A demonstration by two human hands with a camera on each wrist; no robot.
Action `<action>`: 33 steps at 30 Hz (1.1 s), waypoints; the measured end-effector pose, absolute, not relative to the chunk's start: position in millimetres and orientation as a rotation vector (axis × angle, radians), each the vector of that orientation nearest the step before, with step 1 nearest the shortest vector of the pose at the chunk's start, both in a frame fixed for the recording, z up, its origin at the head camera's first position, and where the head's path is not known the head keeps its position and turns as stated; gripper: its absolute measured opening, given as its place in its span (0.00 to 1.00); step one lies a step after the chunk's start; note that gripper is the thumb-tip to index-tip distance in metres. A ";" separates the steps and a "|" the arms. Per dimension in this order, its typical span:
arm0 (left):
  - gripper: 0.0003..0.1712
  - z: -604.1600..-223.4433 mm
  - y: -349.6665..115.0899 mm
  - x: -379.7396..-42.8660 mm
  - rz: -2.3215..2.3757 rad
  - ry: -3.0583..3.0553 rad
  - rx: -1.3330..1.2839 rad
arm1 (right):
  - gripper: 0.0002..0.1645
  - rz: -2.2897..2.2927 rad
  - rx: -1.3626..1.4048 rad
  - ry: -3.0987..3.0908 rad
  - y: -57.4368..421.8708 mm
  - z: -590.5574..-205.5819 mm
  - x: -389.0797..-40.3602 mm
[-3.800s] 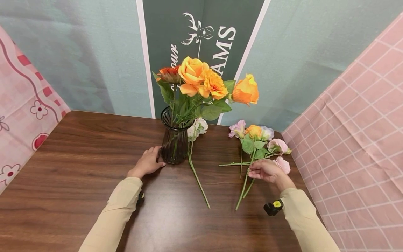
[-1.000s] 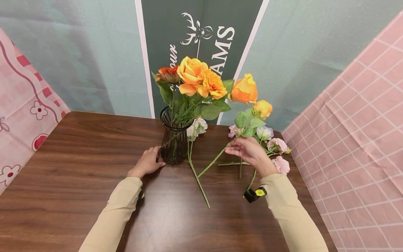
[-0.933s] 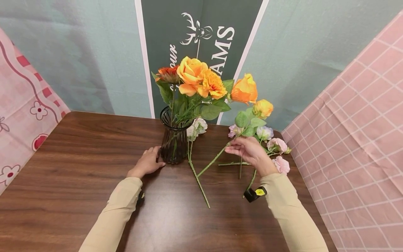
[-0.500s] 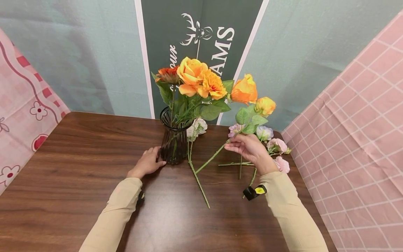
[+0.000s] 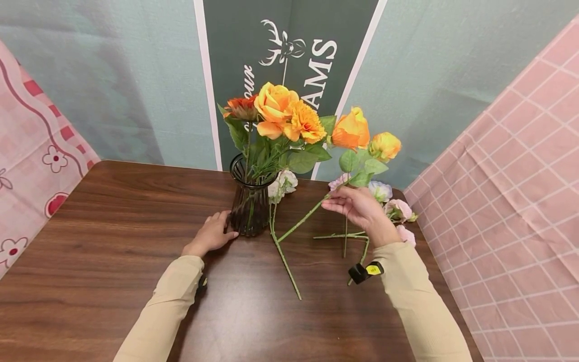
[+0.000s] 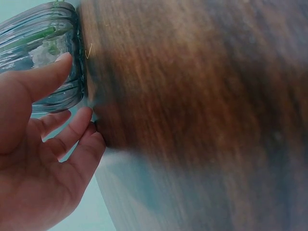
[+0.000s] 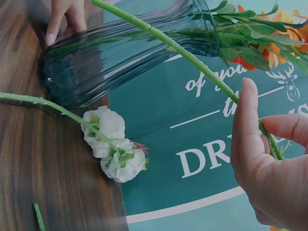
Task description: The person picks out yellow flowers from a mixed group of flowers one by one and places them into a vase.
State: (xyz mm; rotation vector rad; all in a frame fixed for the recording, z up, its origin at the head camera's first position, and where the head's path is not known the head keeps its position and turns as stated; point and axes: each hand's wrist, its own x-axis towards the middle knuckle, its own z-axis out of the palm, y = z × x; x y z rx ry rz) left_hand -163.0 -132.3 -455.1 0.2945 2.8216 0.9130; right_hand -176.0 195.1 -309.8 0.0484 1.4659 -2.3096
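Observation:
In the head view, a dark ribbed glass vase [image 5: 250, 213] stands upright with several orange and red flowers [image 5: 276, 108] in it. My left hand [image 5: 211, 233] holds the vase low on its left side, thumb at the front of the base. Between thumb and fingers, my right hand [image 5: 357, 207] pinches the green stem of a yellow-orange rose [image 5: 385, 146]. Its bloom is raised up and to the right, and the stem slants down left. In the right wrist view that stem [image 7: 192, 60] passes in front of the vase.
White flowers [image 5: 284, 185] lie right of the vase, their stem pointing toward the front. Under and behind the right hand lie a lilac flower [image 5: 338, 181], a pale blue flower [image 5: 381, 190] and pink flowers [image 5: 398, 208]. Cloth walls enclose the wooden table [image 5: 135, 226].
The right hand has picked the yellow-orange rose up off the table and carried it left and up. Lately it rises slightly, the bloom leaning farther right. The left hand stays at the vase.

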 end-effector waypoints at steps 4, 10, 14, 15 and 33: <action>0.37 -455.4 -131.9 -162.2 0.918 2.820 0.295 | 0.20 -2.321 0.041 1.453 192.5 -305.5 -177.2; 0.37 -456.2 -131.3 -161.9 0.918 2.821 0.302 | 0.20 -2.339 0.002 1.461 190.3 -297.3 -178.2; 0.37 -455.6 -131.2 -162.2 0.916 2.821 0.297 | 0.20 -2.376 0.007 1.436 191.2 -290.6 -178.3; 0.37 -455.5 -131.0 -162.2 0.914 2.821 0.300 | 0.21 -2.384 0.012 1.425 191.7 -288.9 -178.3; 0.37 -455.6 -132.7 -164.1 0.905 2.820 0.297 | 0.20 -2.488 0.097 1.254 188.5 -271.8 -182.9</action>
